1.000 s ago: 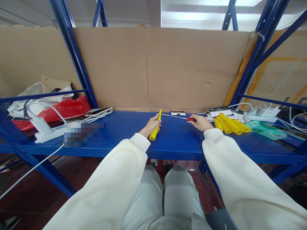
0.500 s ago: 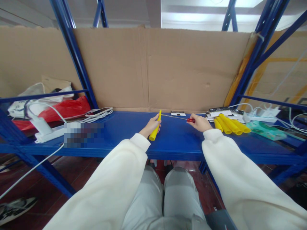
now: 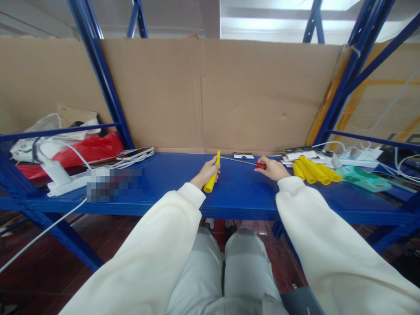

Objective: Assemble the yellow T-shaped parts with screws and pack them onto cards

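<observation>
My left hand (image 3: 206,173) is wrapped round a yellow tapered tube (image 3: 210,184), held tilted over the blue table with its narrow end up. The red handle of a screwdriver (image 3: 260,166) is gripped between the fingers of my right hand (image 3: 271,168). Its long metal shaft points left, and the tip meets the upper part of the tube or lies just beside it; I cannot tell which. Several more yellow tubes (image 3: 315,169) lie side by side to the right of my right hand.
The blue table (image 3: 170,179) backs onto a cardboard wall (image 3: 256,96). A small white-and-black card (image 3: 243,155) lies near its rear edge. A power strip (image 3: 70,186), cables and a red bag (image 3: 90,148) are at left; a green packet (image 3: 365,178) is at right.
My right fingers have shifted slightly on the red handle, more of which now shows. The tube and my left hand are almost unmoved. A shoe at the lower left has mostly gone from view.
</observation>
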A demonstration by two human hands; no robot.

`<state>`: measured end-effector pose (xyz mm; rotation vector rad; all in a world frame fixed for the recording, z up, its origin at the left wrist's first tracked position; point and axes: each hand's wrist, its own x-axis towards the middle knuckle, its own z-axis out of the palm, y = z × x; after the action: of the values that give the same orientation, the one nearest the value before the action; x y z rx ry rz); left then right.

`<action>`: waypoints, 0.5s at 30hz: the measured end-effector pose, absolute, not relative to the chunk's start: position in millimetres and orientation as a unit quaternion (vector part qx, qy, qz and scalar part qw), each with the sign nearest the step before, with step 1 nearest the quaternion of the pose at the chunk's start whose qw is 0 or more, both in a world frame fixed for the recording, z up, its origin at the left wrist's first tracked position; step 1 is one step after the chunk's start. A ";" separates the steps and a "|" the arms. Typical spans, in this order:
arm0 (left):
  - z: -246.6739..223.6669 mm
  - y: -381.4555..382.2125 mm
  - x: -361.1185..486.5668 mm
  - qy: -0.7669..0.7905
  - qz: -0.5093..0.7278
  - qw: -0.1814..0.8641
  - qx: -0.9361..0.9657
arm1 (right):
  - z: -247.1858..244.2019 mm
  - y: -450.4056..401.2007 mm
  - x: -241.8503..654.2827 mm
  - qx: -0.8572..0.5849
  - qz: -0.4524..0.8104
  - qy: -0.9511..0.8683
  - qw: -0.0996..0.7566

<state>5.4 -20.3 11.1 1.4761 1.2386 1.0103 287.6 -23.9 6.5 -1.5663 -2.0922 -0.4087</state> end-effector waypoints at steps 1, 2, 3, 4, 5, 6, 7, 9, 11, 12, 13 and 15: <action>11.4 -20.6 5.4 0.505 0.409 0.464 0.601 | 6.1 -23.5 287.7 -0.579 -0.152 -0.762 0.247; 11.8 -21.0 5.5 0.507 0.407 0.464 0.602 | 5.9 -23.5 287.7 -0.581 -0.155 -0.759 0.248; 12.2 -21.5 5.5 0.509 0.405 0.464 0.602 | 6.0 -23.7 287.5 -0.580 -0.158 -0.759 0.249; 12.7 -22.0 5.6 0.509 0.404 0.464 0.602 | 6.3 -24.1 287.2 -0.578 -0.161 -0.760 0.249; 13.2 -22.5 5.7 0.510 0.403 0.465 0.602 | 6.7 -24.7 286.8 -0.576 -0.164 -0.761 0.249; 13.6 -23.0 5.8 0.510 0.403 0.465 0.602 | 7.3 -25.3 286.3 -0.575 -0.166 -0.761 0.249; 13.9 -23.4 5.9 0.509 0.403 0.465 0.602 | 7.9 -25.9 285.8 -0.574 -0.168 -0.762 0.248; 14.0 -23.7 6.0 0.507 0.405 0.466 0.602 | 9.0 -26.9 285.1 -0.570 -0.171 -0.765 0.247; 13.7 -23.5 5.9 0.506 0.406 0.466 0.601 | 9.5 -27.4 285.0 -0.562 -0.173 -0.770 0.247; 13.5 -23.3 5.8 0.506 0.406 0.466 0.601 | 9.5 -27.5 285.1 -0.556 -0.174 -0.774 0.247; 13.4 -23.1 5.7 0.506 0.406 0.466 0.601 | 9.4 -27.6 285.3 -0.552 -0.173 -0.778 0.247; 13.1 -22.9 5.6 0.507 0.407 0.466 0.600 | 8.7 -27.4 285.6 -0.547 -0.168 -0.782 0.246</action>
<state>5.6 -22.9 13.1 1.4720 1.2446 0.9992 285.6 -27.4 8.7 -1.4924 -2.1349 -0.4594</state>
